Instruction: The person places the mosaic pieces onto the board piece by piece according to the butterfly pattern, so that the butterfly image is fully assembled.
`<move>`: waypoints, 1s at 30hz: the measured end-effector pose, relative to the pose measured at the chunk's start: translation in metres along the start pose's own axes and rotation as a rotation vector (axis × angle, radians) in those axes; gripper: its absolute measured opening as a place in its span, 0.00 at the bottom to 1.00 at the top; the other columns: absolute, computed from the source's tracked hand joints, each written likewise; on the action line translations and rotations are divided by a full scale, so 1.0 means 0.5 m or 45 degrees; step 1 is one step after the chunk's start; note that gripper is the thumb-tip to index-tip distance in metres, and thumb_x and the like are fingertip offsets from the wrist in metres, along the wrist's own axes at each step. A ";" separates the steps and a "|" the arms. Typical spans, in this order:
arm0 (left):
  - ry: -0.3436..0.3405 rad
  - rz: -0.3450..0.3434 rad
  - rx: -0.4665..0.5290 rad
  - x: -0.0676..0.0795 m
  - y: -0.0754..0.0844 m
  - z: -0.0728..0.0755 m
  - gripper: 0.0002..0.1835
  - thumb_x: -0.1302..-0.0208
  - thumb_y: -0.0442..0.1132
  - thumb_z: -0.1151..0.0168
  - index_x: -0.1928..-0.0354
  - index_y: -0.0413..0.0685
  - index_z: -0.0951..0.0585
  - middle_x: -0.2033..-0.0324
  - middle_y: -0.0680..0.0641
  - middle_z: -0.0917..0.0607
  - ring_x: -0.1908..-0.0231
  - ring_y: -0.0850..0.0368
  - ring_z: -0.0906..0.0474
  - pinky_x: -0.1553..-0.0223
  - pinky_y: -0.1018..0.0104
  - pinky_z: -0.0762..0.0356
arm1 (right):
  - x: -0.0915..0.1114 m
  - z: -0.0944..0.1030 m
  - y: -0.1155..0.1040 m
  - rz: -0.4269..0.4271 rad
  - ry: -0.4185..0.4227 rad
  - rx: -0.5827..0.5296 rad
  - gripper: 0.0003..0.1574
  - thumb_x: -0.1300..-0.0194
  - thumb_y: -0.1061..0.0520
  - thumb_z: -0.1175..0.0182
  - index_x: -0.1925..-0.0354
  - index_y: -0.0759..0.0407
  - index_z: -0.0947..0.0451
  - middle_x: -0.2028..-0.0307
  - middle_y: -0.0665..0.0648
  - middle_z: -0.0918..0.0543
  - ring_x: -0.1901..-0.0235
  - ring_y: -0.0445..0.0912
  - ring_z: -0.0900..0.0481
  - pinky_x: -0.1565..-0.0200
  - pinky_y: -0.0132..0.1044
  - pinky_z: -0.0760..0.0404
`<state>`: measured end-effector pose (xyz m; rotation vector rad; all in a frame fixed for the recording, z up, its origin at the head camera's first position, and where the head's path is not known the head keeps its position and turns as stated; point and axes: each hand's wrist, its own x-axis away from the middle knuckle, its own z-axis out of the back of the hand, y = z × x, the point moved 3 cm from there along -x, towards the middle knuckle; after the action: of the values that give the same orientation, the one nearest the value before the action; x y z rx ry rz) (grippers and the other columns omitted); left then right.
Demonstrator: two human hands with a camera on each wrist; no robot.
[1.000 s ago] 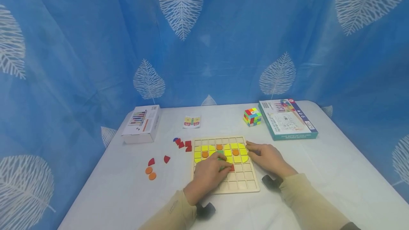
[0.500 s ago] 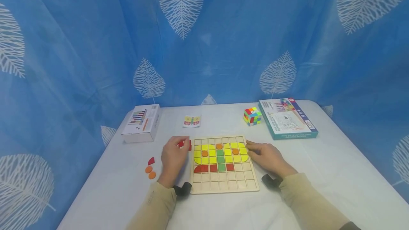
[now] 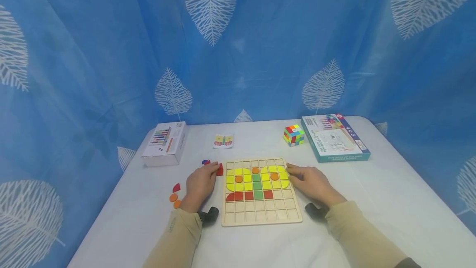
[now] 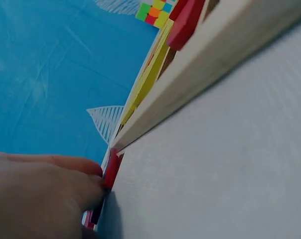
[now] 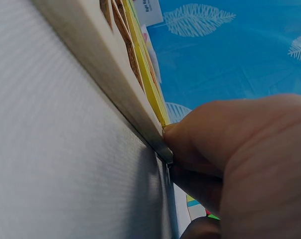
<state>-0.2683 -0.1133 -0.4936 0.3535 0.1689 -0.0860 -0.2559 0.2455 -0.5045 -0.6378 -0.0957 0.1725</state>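
A wooden grid board [image 3: 261,218] lies on the white table, bearing yellow, green, orange and red tiles in its squares. Left of its upper corner, my left hand [image 3: 201,184] reaches to the loose red tiles [image 3: 220,170], fingers fairly straight and tips touching one. The left wrist view shows those fingers [image 4: 66,181] against a red tile [image 4: 111,172]; part of the group is hidden behind the hand. My right hand [image 3: 311,183] pinches the board's right edge near the upper corner, with thumb and finger at the rim [image 5: 140,107] in the right wrist view.
A picture card [image 3: 223,141] and a puzzle cube [image 3: 293,135] lie beyond the board. A white box [image 3: 165,144] stands far left, a teal-edged box [image 3: 334,139] far right. Orange discs [image 3: 173,197] and a red quarter tile [image 3: 176,187] lie at left.
My left hand has left the board, where a red square tile now shows right of the green column, and moved left to the loose red tiles. The right hand stays at the board's edge.
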 end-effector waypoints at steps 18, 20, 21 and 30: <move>0.121 0.173 0.146 0.003 -0.001 0.006 0.16 0.35 0.42 0.28 0.45 0.56 0.12 0.55 0.50 0.13 0.59 0.52 0.19 0.54 0.54 0.16 | 0.001 -0.001 0.000 -0.017 -0.014 -0.017 0.31 0.28 0.42 0.40 0.30 0.45 0.25 0.26 0.46 0.30 0.25 0.62 0.37 0.29 0.65 0.39; 0.141 0.200 0.198 0.002 -0.004 0.004 0.17 0.36 0.41 0.27 0.45 0.57 0.13 0.55 0.50 0.15 0.59 0.54 0.20 0.54 0.55 0.17 | 0.001 -0.002 -0.001 -0.020 -0.016 -0.016 0.31 0.28 0.41 0.40 0.30 0.45 0.25 0.26 0.46 0.30 0.25 0.62 0.37 0.29 0.66 0.39; 0.149 0.208 0.208 0.001 -0.005 0.003 0.18 0.36 0.41 0.27 0.44 0.58 0.13 0.55 0.50 0.16 0.59 0.54 0.20 0.54 0.55 0.17 | 0.001 -0.003 -0.001 -0.019 -0.017 -0.015 0.31 0.28 0.41 0.40 0.30 0.45 0.25 0.26 0.46 0.30 0.25 0.62 0.37 0.29 0.66 0.39; 0.196 0.246 0.215 0.002 -0.001 0.007 0.13 0.34 0.44 0.28 0.49 0.61 0.10 0.55 0.49 0.14 0.55 0.52 0.18 0.54 0.55 0.16 | 0.001 -0.001 0.001 -0.018 -0.007 -0.009 0.31 0.28 0.41 0.40 0.30 0.44 0.25 0.26 0.45 0.30 0.25 0.62 0.38 0.29 0.66 0.40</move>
<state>-0.2670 -0.1152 -0.4907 0.5433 0.2793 0.1190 -0.2555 0.2454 -0.5053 -0.6436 -0.1057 0.1605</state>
